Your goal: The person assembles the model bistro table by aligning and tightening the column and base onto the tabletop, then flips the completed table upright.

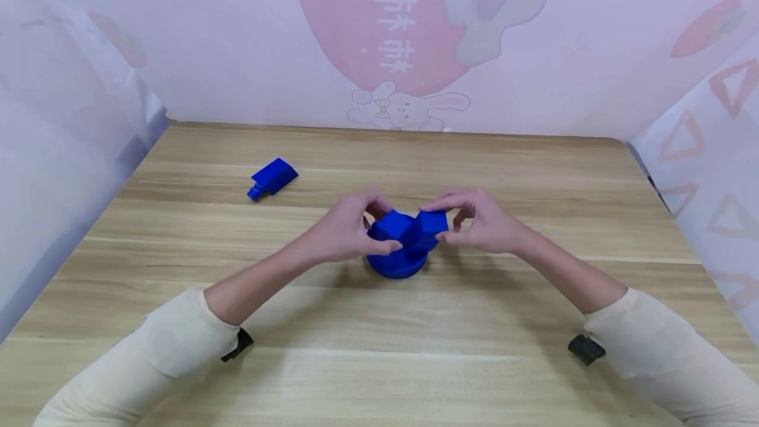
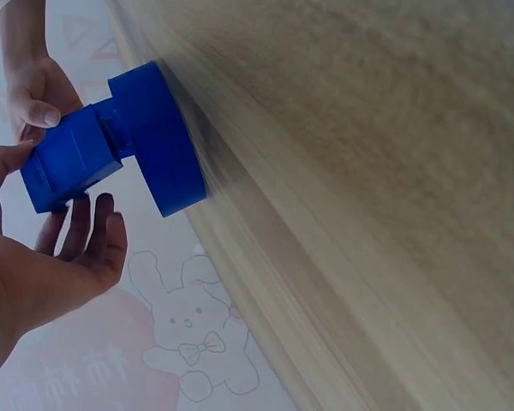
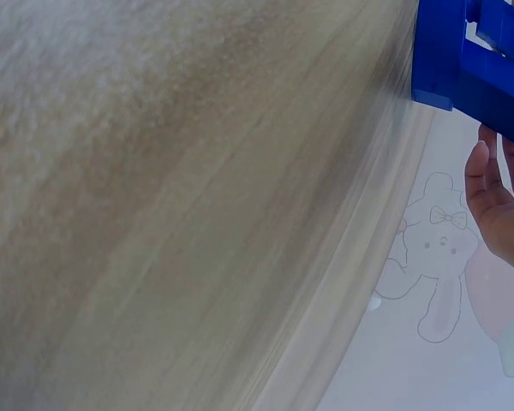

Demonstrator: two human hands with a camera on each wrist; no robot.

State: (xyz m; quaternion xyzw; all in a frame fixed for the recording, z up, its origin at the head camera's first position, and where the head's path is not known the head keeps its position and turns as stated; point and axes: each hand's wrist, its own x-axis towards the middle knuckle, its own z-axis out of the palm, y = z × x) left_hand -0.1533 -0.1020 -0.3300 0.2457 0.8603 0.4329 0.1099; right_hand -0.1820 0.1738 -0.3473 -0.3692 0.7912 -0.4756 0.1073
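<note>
A round blue base point(image 1: 397, 270) sits on the wooden table. Two blue angular blocks stand up from it side by side, leaning apart. My left hand point(image 1: 350, 228) pinches the left block point(image 1: 394, 224), thumb on the near side and fingers on the far side. With thumb and fingertips, my right hand point(image 1: 483, 224) grips the right block point(image 1: 431, 223) from its outer side. In the left wrist view, a narrow neck joins a block point(image 2: 73, 158) to the base point(image 2: 158, 141). The right wrist view cuts off the upper part of the blocks point(image 3: 493, 81).
Another blue piece point(image 1: 275, 176), flat-sided with a round threaded-looking neck, lies on the table point(image 1: 379, 374) at the back left. A printed curtain wall point(image 1: 237, 38) rises behind the table's far edge, with more sheeting at both sides.
</note>
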